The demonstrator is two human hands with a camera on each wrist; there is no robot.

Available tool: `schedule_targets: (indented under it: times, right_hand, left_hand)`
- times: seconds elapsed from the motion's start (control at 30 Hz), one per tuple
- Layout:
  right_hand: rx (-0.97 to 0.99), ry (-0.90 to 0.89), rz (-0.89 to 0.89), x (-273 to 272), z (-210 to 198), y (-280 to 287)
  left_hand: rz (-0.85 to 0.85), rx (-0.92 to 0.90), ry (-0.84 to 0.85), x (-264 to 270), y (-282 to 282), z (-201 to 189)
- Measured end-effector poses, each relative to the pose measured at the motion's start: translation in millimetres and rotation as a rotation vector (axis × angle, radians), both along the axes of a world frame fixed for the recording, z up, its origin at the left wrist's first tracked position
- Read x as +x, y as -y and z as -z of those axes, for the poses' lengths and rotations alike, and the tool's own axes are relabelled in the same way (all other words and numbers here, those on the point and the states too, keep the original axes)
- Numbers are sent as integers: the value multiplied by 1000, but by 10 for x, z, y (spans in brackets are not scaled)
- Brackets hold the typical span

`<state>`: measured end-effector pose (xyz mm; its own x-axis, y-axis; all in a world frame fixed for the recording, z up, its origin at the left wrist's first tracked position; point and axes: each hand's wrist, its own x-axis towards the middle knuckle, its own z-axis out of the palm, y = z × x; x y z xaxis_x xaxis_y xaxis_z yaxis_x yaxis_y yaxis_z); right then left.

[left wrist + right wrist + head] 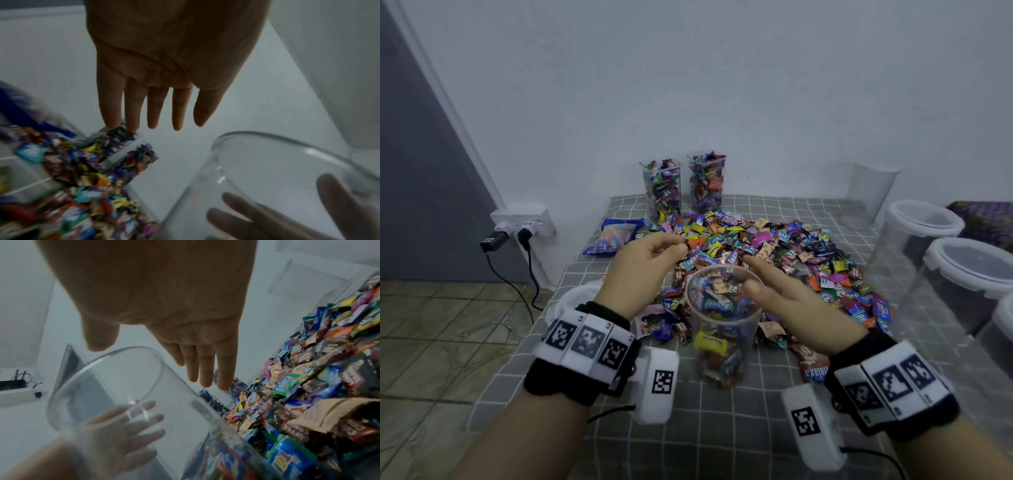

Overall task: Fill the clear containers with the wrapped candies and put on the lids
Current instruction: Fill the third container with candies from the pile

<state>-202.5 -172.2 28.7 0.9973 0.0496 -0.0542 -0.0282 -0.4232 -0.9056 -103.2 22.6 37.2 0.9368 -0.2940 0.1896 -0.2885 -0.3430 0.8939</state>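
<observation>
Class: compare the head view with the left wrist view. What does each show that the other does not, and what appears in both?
Only the head view shows the lidded containers at the table's right edge, the wall socket and both wristbands. Only the left wrist view shows the left hand from its palm side, fingers straight and holding nothing. Both show the near clear container, the right hand beside it, the candy pile and two filled containers at the back.

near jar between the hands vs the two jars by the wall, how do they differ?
The near jar is only partly filled; the two jars by the wall are packed to the rim. The near jar stands between the left hand and right hand; the far pair stands untouched behind the candy pile. All three are clear, upright and lidless.
</observation>
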Motion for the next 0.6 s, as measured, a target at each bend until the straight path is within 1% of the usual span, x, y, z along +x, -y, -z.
schedule_targets:
  times: [0.07, 0.1, 0.17, 0.27, 0.33, 0.47, 0.53, 0.6]
  right_hand:
    - [-3, -15, 88, 41, 4, 51]
    - [-35, -16, 120, 83, 28, 93]
    - [-184, -19, 139, 206, 126, 209]
    - [-546, -85, 80, 396, 265, 373]
    - [-694, -183, 27, 497, 306, 447]
    - [-876, -366, -83, 672, 359, 517]
    - [-912, -427, -107, 737, 388, 516]
    - [-917, -450, -134, 780, 413, 484]
  left_hand:
    - [-39, 85, -68, 86, -28, 118]
    - [-47, 139, -95, 114, -32, 167]
    - [-35, 286, -138, 151, -28, 259]
    - [41, 559, -182, 227, 4, 385]
    - [106, 691, -225, 324, 19, 478]
    - [202, 875, -269, 569, 25, 669]
    - [214, 926, -284, 766, 26, 859]
    - [234, 966, -293, 964, 54, 1097]
